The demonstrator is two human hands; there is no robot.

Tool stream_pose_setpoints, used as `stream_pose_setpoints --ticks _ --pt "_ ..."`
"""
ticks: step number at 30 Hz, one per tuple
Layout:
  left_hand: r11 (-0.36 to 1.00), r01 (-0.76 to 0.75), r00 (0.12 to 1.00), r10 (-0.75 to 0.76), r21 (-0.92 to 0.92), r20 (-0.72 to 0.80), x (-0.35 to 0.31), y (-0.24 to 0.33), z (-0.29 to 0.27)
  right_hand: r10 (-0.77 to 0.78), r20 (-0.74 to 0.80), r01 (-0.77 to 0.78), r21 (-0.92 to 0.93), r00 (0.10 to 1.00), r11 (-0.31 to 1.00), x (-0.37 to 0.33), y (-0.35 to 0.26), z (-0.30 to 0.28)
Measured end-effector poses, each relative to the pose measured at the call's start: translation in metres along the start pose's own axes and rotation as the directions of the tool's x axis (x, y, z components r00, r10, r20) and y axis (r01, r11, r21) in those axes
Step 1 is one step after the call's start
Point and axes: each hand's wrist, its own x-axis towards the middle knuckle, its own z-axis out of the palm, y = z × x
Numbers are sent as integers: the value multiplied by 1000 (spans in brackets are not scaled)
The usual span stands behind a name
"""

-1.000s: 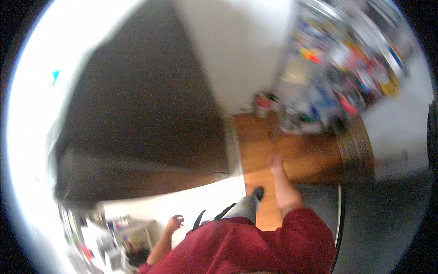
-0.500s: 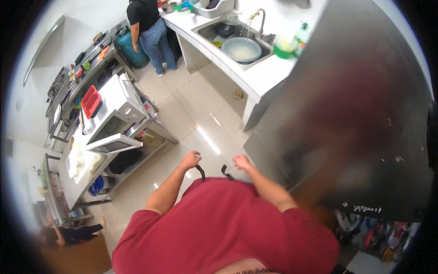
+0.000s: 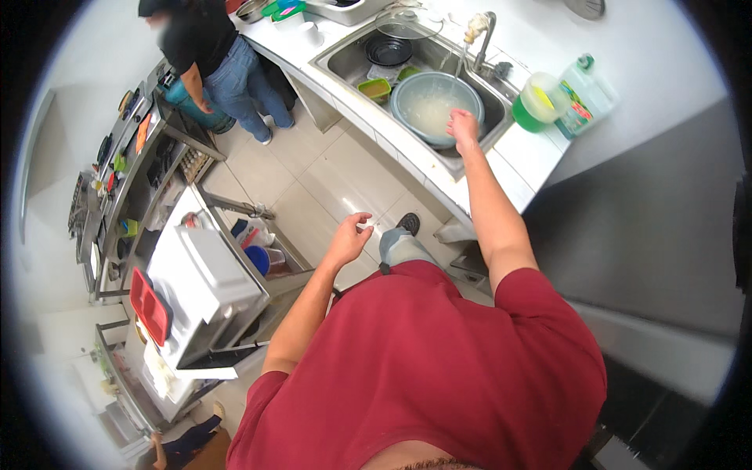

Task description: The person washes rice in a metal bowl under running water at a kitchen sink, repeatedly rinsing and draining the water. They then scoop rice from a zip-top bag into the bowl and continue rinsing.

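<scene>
My right arm reaches forward to the sink (image 3: 338,63). My right hand (image 3: 464,127), fingers curled closed with nothing showing in them, is over the near right rim of a round grey basin (image 3: 402,100). Cloudy water fills the basin, under a running faucet (image 3: 486,41). My left hand (image 3: 350,237) hangs over the floor in front of my waist, thumb and fingers apart, holding nothing. Beside the basin in the sink lie a green container (image 3: 374,89) and black dishes (image 3: 388,51). A clear lid (image 3: 408,23) rests at the sink's back edge.
Right of the sink stand a tub of green liquid (image 3: 539,102) and a detergent jug (image 3: 589,95). A person (image 3: 227,63) stands at the counter's far end. Left is a table with a white microwave (image 3: 207,270) and red tray (image 3: 150,307). A dark panel (image 3: 658,227) stands right.
I have moved toward the sink. My right hand has gone from my waist to above the basin. My left hand no longer holds the black strap and its fingers have spread.
</scene>
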Motion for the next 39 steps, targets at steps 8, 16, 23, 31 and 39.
stream_pose_setpoints --ticks 8,16,23,31,39 --pt "978 -176 983 169 112 68 213 66 -58 347 96 -354 62 933 933 158 9 32" --pt "878 -446 815 317 176 484 388 105 -1 -190 -492 -218 -656 850 722 187 -10 -16" --pt "846 -462 736 198 267 647 469 99 16 64 -225 -69 -15 972 998 210 -21 -53" --pt "818 -523 723 278 238 632 501 88 34 -118 -296 98 -81 948 992 223 -96 -44" --pt "741 607 645 -248 -287 723 519 83 74 615 -484 -359 521 623 774 104 24 9"
